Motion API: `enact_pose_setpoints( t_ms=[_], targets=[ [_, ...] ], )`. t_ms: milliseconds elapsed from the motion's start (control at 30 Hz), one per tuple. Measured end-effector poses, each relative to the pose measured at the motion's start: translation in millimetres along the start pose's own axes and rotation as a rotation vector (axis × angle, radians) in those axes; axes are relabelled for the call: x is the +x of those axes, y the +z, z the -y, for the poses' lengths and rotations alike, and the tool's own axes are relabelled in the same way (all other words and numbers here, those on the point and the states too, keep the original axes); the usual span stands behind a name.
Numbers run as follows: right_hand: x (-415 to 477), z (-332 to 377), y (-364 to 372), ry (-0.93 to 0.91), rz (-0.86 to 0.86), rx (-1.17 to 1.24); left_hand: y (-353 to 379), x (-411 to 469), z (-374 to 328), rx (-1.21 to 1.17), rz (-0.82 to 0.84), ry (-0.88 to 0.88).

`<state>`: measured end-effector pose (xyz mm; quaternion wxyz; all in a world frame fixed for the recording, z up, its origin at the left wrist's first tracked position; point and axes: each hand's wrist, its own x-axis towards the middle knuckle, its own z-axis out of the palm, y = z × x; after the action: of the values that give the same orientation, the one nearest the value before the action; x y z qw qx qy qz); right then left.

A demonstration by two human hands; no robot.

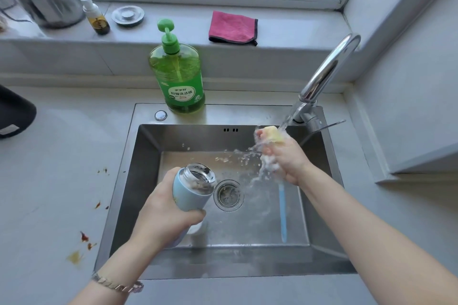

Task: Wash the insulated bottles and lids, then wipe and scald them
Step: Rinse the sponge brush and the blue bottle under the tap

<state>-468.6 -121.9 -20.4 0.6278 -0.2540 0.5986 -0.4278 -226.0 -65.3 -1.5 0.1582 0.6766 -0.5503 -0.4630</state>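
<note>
Square sink (138, 181) of brushed, dull steel; curved tap (327, 69) at two o'clock, mirror-glossy chrome. Pale-blue insulated bottle (188, 195): smooth matt body, shiny steel mouth. Yellow sponge brush (273, 134), porous. Pink cloth (231, 27) at twelve, fuzzy.

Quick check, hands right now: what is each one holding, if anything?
Left hand: grips the blue bottle.
Right hand: fingers squeeze the sponge brush.

Hidden and cut-off parts at the sink (146, 156).
The left hand (163, 213) covers the middle of the blue bottle (188, 193); a white object (197, 228) beneath it is mostly hidden. Spray blurs the sponge brush (282, 208) in the right hand (285, 158). A dark object (14, 111) is cut off by the left edge.
</note>
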Motion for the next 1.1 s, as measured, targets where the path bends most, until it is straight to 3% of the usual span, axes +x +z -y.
enact_pose_setpoints(
  t_ms=[267, 567, 800, 933, 1100],
  targets=[
    [2.3, -4.1, 7.4, 0.029, -0.183, -0.308, -0.3, -1.9, 1.7, 0.011, 0.0, -0.017],
    [2.8, 0.2, -4.4, 0.22, 0.074, 0.115, -0.5, -4.9, 4.2, 0.022, -0.011, -0.016],
    [-3.1, 0.0, -19.0, 0.175, 0.151, 0.102, -1.7, -5.0, 7.1, 0.026, -0.017, -0.019],
    [-2.3, -0.8, -16.3, 0.123, 0.079, 0.108, -0.8, -5.7, 9.8, 0.03, -0.019, -0.027],
    [3.4, -2.3, -6.7, 0.114, 0.186, 0.215, -0.2, -4.3, 15.2, 0.032, -0.022, -0.051]
  ],
)
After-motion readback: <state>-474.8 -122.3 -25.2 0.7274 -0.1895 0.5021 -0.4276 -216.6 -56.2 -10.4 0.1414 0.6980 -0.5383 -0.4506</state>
